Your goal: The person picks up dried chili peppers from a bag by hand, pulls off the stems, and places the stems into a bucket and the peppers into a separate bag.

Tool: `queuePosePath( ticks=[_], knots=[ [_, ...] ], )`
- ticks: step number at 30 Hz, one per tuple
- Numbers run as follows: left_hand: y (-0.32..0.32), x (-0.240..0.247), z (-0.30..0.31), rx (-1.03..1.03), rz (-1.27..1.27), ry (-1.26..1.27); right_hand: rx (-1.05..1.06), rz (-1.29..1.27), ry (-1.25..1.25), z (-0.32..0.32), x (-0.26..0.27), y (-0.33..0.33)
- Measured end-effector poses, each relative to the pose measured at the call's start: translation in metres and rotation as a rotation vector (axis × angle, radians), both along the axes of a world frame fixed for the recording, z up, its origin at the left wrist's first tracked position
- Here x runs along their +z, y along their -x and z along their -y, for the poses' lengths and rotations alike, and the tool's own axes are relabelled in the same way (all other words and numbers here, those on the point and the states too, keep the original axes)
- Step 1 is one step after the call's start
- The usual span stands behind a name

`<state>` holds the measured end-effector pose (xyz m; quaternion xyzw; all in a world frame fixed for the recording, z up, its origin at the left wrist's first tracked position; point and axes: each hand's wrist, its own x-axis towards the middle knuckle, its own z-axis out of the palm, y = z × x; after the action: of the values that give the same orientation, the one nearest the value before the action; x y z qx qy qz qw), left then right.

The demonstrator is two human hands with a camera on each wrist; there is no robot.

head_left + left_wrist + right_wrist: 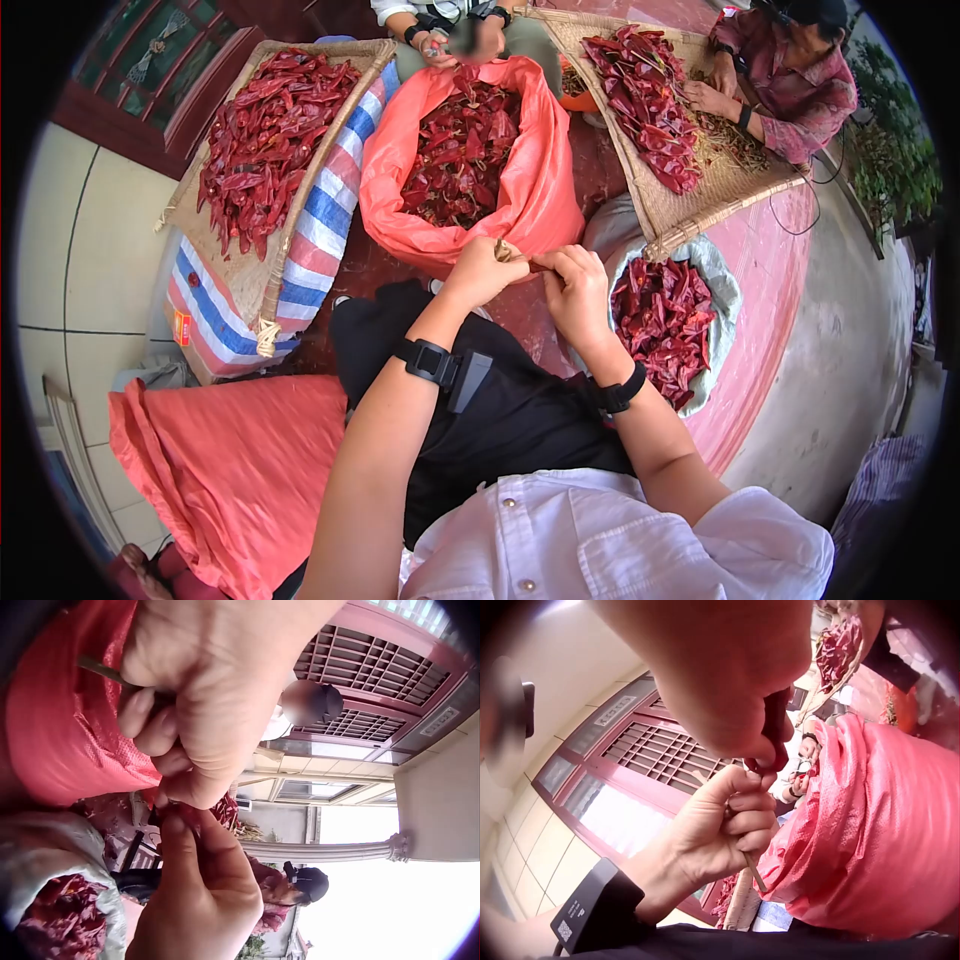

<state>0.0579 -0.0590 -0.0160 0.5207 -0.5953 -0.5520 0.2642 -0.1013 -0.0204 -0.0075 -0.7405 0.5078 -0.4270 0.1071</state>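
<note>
My left hand (pixel 487 272) and right hand (pixel 577 300) meet fingertip to fingertip in front of the open red sack (pixel 400 170). In the right wrist view, my right hand holds a dark red dried chili pepper (pixel 775 720). The left thumb and forefinger pinch at the end of that chili. The other left fingers curl round thin brown stems, and one stem (pixel 101 669) pokes out of the fist in the left wrist view. Most of the chili is hidden by the fingers. Dried chilies (pixel 460 150) fill the red sack.
A woven tray (pixel 215 262) heaped with chilies stands left, over a striped bag (pixel 325 215). Another tray (pixel 640 205) is at right, above a pale sack (pixel 728 290) of chilies. Two people sit across, hands at work. A full red sack (pixel 240 460) lies beside me.
</note>
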Motion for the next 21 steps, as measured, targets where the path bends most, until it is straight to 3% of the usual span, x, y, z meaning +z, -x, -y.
queuePosePath(
  ticks=[5,10,21],
  knots=[
    [-0.003,0.005,0.001,-0.032,-0.078,-0.141,0.021,0.169,-0.136,0.0,-0.002,0.003],
    [-0.002,0.014,-0.002,-0.029,-0.105,-0.226,0.014,0.166,-0.195,-0.003,0.001,0.006],
    [-0.005,-0.009,0.004,-0.091,-0.032,-0.084,0.028,0.237,-0.277,0.0,-0.006,0.003]
  ],
)
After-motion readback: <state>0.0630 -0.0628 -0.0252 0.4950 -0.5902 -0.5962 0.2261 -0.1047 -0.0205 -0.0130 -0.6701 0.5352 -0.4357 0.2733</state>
